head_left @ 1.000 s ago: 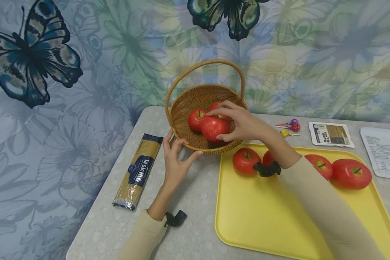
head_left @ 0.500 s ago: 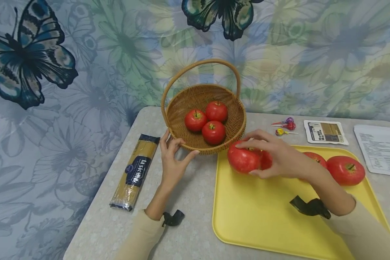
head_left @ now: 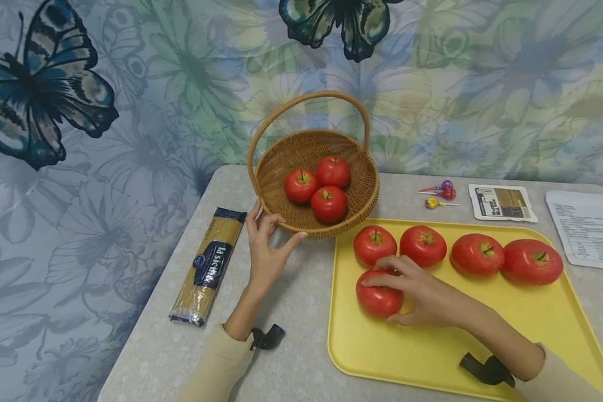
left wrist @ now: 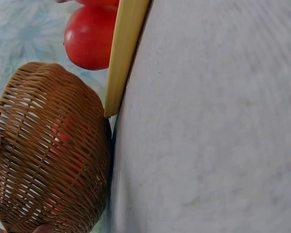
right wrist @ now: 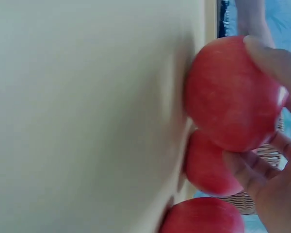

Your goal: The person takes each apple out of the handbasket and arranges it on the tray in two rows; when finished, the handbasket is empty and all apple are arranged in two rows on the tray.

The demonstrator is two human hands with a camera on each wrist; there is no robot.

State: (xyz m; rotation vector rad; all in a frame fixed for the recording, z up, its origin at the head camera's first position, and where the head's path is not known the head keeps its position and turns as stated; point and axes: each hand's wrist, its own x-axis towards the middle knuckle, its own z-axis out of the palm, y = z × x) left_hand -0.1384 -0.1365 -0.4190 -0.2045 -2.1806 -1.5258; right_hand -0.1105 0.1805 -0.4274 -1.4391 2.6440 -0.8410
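We note the right hand (head_left: 424, 296) resting on the yellow tray (head_left: 432, 357), fingers curled round a red apple (head_left: 379, 298) that sits on the tray floor; the right wrist view shows a fingertip over the top of this apple and the tray surface beneath it. Just beyond the right hand, four more apples (head_left: 457, 254) lie in a row across the far part of the tray, the nearest two close to the fingers but not touching them.

We record the left hand (head_left: 266, 245) at the near rim of the wicker basket (head_left: 281, 167), thumb and fingers curled about the woven edge. In the left wrist view the basket wall fills the lower left, with the tray's corner just beside it. Three apples (head_left: 321, 187) lie inside the basket, just beyond the left hand's fingertips.

To the outer side of the left hand, a packet of spaghetti (head_left: 208, 265) lies on the tabletop (head_left: 291, 312). Well beyond the right hand we see lollipops (head_left: 439, 195), a small packet (head_left: 502, 202) and a printed sheet (head_left: 585, 228).
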